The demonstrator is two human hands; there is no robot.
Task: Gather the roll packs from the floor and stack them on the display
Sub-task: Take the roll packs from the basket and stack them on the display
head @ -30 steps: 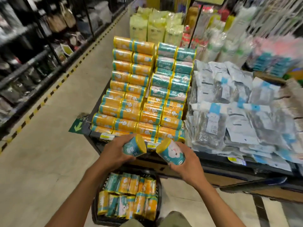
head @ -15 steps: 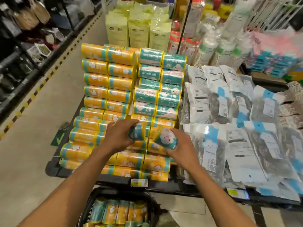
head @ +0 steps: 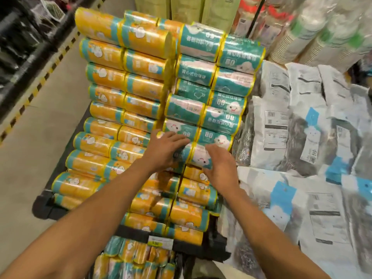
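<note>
The left hand (head: 165, 151) lies flat on one teal pack (head: 181, 155). The right hand (head: 220, 169) curls round a second pack (head: 201, 158). Just before, both were up in the air; now they sit on the display (head: 46, 206). More packs (head: 130, 256) wait below.

- The left forearm (head: 90, 218) reaches up from the lower left corner, bare, with the wrist straight.
- The left hand (head: 165, 152) lies palm down, its fingers (head: 179, 138) straight, slightly spread, pointing to the right and pressed flat.
- The right forearm (head: 271, 234) comes in from the lower right, bare, angling toward the left one.
- The right hand (head: 220, 168) is palm down too, fingers bent over the end of a teal roll pack (head: 199, 158) — the two hands are near each other, not touching.
</note>
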